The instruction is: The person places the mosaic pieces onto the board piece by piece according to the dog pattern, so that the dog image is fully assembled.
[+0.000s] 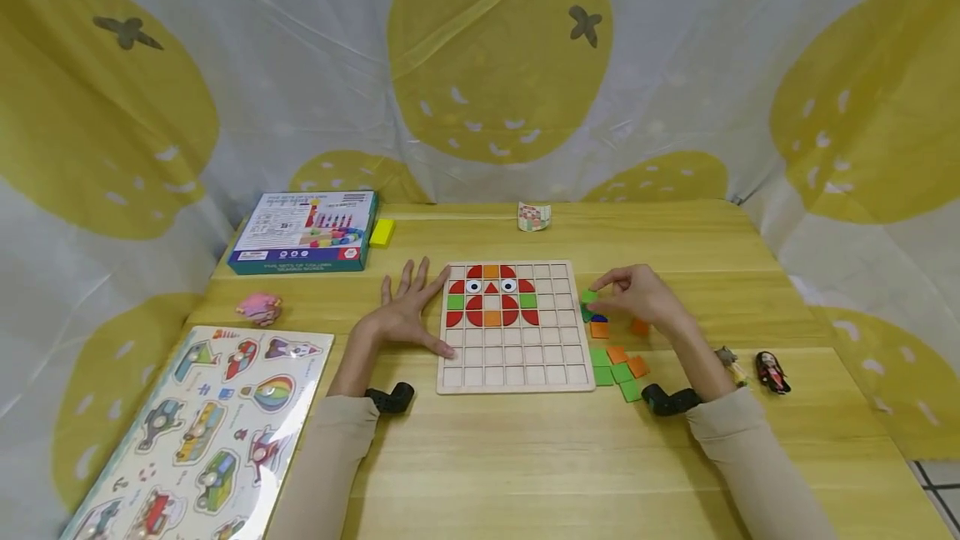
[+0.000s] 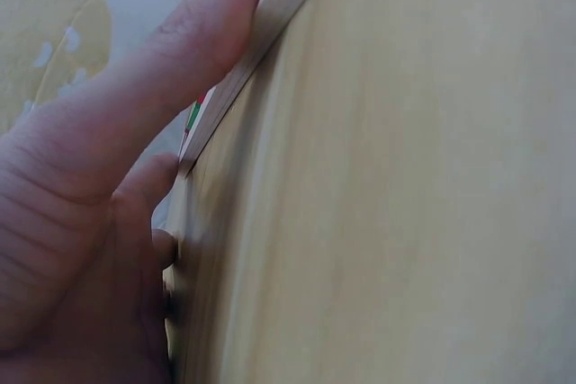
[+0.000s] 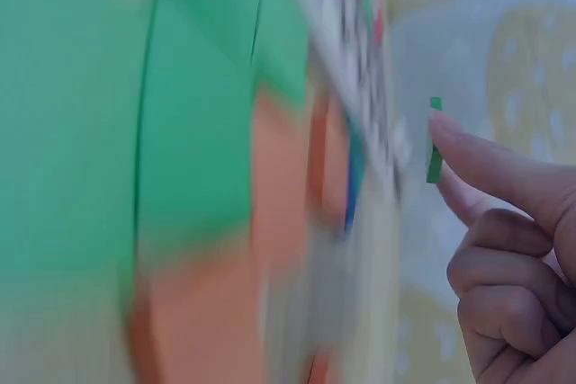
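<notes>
My right hand (image 1: 647, 300) pinches a green square tile (image 3: 435, 166) between thumb and forefinger, just off the right edge of the wooden grid board (image 1: 555, 361). In the right wrist view its other fingers are curled in. On the upper left of the board, red, green and orange tiles form a face with two round eyes. My left hand (image 1: 401, 315) lies spread at the board's left edge, thumb and forefinger touching it. Loose green tiles (image 1: 603, 375) and orange tiles (image 1: 600, 330) lie right of the board, with a dark blue piece (image 1: 598, 318) under the right fingers.
A picture puzzle board (image 1: 202, 432) covers the left front. Behind it are a pink toy (image 1: 259, 307), a flat box (image 1: 300, 232) and a yellow block (image 1: 382, 233). A small patterned card (image 1: 534, 217) stands at the back. Small figurines, one a dark-haired doll (image 1: 772, 372), lie at the right.
</notes>
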Demonstrator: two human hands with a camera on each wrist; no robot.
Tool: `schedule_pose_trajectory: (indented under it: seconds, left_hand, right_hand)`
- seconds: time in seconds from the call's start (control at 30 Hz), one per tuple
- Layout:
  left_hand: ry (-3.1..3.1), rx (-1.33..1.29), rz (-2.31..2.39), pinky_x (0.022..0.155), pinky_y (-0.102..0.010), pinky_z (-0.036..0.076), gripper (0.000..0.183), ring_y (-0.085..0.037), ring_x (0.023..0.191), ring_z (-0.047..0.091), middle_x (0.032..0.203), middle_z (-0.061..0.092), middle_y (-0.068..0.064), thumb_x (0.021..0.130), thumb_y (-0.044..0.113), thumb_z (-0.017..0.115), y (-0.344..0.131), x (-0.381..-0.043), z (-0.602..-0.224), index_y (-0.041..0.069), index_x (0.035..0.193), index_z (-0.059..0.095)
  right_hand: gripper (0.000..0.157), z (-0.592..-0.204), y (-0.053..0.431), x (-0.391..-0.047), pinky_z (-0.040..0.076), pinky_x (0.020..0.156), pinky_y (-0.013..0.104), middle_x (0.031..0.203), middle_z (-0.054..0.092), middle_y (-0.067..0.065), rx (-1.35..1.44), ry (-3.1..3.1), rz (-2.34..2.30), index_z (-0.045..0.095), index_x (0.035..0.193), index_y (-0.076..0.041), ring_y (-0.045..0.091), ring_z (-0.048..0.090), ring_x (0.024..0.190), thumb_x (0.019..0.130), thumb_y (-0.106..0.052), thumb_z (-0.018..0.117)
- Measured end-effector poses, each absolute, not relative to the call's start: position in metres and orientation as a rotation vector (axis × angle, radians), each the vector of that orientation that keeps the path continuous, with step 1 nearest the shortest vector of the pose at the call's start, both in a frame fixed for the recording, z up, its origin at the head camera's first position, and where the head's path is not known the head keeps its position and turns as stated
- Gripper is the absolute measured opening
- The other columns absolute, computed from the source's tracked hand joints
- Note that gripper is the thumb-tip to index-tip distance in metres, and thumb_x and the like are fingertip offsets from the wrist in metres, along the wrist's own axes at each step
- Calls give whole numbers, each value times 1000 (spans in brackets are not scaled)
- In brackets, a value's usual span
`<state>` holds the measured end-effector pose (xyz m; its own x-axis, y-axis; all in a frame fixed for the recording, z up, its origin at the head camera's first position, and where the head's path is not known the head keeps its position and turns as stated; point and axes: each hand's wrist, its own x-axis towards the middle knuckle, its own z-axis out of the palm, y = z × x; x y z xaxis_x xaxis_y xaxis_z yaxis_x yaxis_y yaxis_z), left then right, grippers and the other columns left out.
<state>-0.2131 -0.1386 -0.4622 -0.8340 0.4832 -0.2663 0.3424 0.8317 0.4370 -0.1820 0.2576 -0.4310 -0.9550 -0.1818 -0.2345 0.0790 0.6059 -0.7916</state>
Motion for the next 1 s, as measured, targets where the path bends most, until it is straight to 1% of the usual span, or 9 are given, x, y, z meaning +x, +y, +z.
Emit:
schedule_pose_trajectory:
  seconds: [0.13, 0.23, 0.37, 0.47, 0.6, 0.7, 0.83, 0.93, 1.0]
  left_hand:
    - [2645, 615, 545, 110, -71, -16, 137, -41, 147, -21, 161, -19, -15, 53, 71, 81, -141, -213, -462, 28, 156, 1]
    - [2649, 615, 536, 110, -71, -15, 137, -40, 148, -21, 161, -19, -15, 53, 72, 80, -140, -212, -462, 28, 156, 1]
    - [2651, 610, 532, 112, -70, -15, 135, -39, 148, -21, 161, -19, -14, 54, 72, 80, -138, -210, -460, 29, 156, 2]
    - [2648, 603, 546, 112, -69, -15, 134, -38, 148, -22, 162, -19, -14, 55, 70, 81, -138, -209, -459, 29, 156, 2]
    - [2646, 596, 543, 112, -68, -15, 134, -38, 148, -23, 162, -20, -13, 56, 68, 81, -138, -210, -459, 29, 156, 2]
    - [2644, 589, 539, 112, -68, -15, 134, -38, 148, -23, 162, -20, -13, 56, 69, 81, -138, -210, -459, 29, 156, 2]
    - [2643, 582, 541, 112, -68, -16, 134, -38, 148, -23, 162, -20, -12, 55, 70, 81, -139, -210, -459, 29, 156, 2]
    - [2639, 585, 554, 112, -68, -16, 134, -37, 148, -23, 162, -20, -12, 55, 69, 81, -139, -210, -459, 29, 156, 2]
    - [2637, 588, 559, 112, -68, -16, 134, -37, 148, -23, 162, -20, -12, 55, 69, 81, -139, -210, -459, 29, 156, 2]
  right_hand:
    - [26, -427, 204, -175, 26, 49, 25, 54, 30, -3, -113, 2470, -1325, 75, 95, -12, 13, 25, 51, 73, -21, 85]
    - [25, -432, 165, -169, 23, 49, 23, 54, 34, -3, -136, 2432, -1313, 77, 90, -13, 12, 28, 51, 69, -22, 87]
    - [24, -441, 132, -164, 26, 50, 22, 55, 44, -2, -153, 2454, -1296, 77, 85, -11, 12, 34, 52, 66, -20, 89]
    - [23, -444, 123, -162, 26, 50, 23, 54, 47, 0, -146, 2493, -1296, 76, 83, -10, 13, 35, 52, 65, -16, 90]
    - [22, -445, 122, -162, 24, 49, 23, 56, 49, 1, -140, 2508, -1283, 77, 82, -13, 13, 33, 51, 64, -14, 89]
    - [21, -446, 121, -164, 24, 49, 22, 62, 58, 0, -154, 2508, -1283, 78, 83, -13, 12, 34, 52, 65, -14, 89]
    - [21, -446, 118, -165, 29, 50, 23, 69, 67, 2, -178, 2512, -1293, 78, 83, -13, 13, 40, 55, 65, -14, 89]
    - [21, -445, 117, -164, 35, 52, 24, 74, 70, 2, -174, 2531, -1282, 78, 83, -13, 13, 47, 58, 65, -14, 89]
    - [20, -443, 118, -163, 37, 53, 24, 76, 71, 1, -168, 2548, -1262, 78, 83, -13, 14, 49, 60, 65, -13, 89]
